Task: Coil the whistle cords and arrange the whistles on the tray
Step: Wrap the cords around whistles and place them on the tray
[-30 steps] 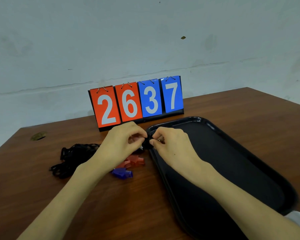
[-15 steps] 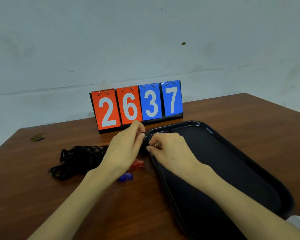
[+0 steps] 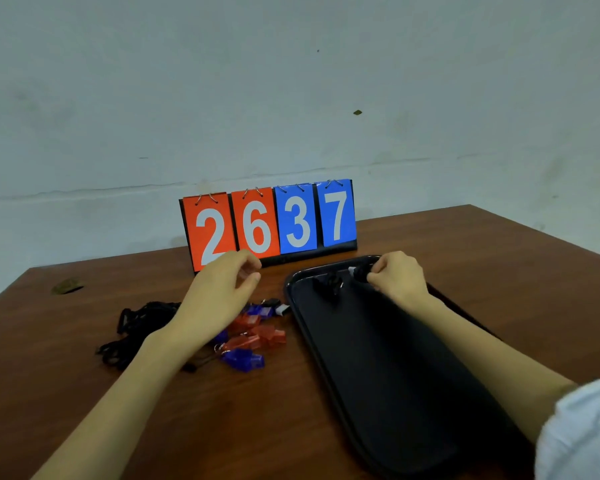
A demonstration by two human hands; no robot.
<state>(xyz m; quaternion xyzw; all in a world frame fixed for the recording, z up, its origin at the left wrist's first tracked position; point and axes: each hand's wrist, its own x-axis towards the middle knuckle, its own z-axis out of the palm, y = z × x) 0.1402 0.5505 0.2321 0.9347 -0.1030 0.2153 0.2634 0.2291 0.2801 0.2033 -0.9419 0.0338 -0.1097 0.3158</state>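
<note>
A black tray (image 3: 388, 368) lies on the right of the wooden table. My right hand (image 3: 400, 277) is over the tray's far end, shut on a black whistle (image 3: 357, 273) with its coiled cord. Another black coiled cord with a ring (image 3: 330, 285) lies in the tray's far left corner. My left hand (image 3: 219, 296) hovers with fingers apart and nothing in it, above a pile of red whistles (image 3: 260, 336) and blue whistles (image 3: 245, 360) left of the tray. A tangle of black cords (image 3: 136, 327) lies further left, partly hidden by my left forearm.
A flip scoreboard (image 3: 269, 223) reading 2637 stands at the table's back edge against a grey wall. A small dark mark (image 3: 66, 287) sits on the table at the far left. A white sleeve (image 3: 582, 431) shows at the lower right.
My hands have separated. The right hand moved right over the tray's far end with the black whistle; the left hand let go and drew back over the pile. The camera tilted up slightly.
</note>
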